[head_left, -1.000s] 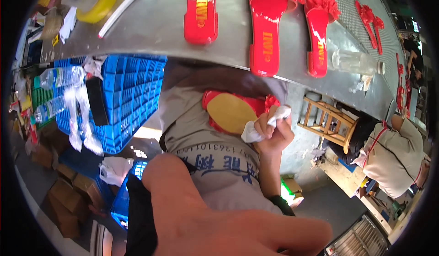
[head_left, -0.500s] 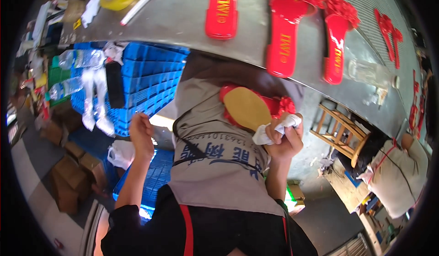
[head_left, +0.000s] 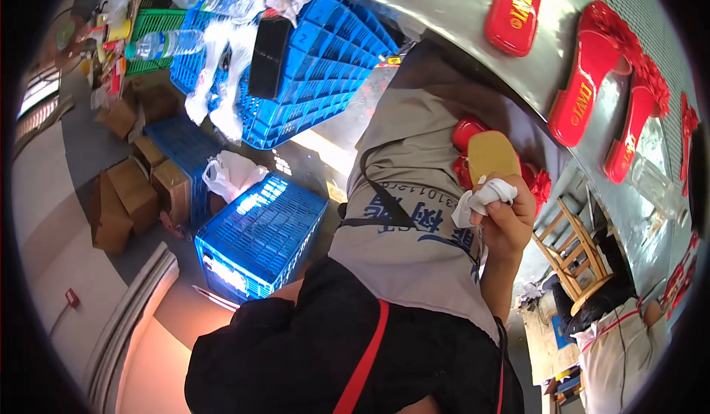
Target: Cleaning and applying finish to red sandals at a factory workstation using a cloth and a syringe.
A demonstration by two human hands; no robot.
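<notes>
Left hand gone from my view.
My right hand (head_left: 509, 218) still clenches the white cloth (head_left: 484, 196) against the red slipper's tan sole (head_left: 492, 159); wiping continues one-handed.

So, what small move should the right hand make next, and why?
Probably press the white cloth onto the yellow sole and wipe. The right hand already grips the cloth, which touches the lower edge of the red slipper lying sole-up on the lap. The left hand is out of view.

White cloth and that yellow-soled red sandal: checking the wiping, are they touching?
Touching. The head view shows the white cloth, bunched in the right hand, pressed against the sandal sole's lower edge.
</notes>
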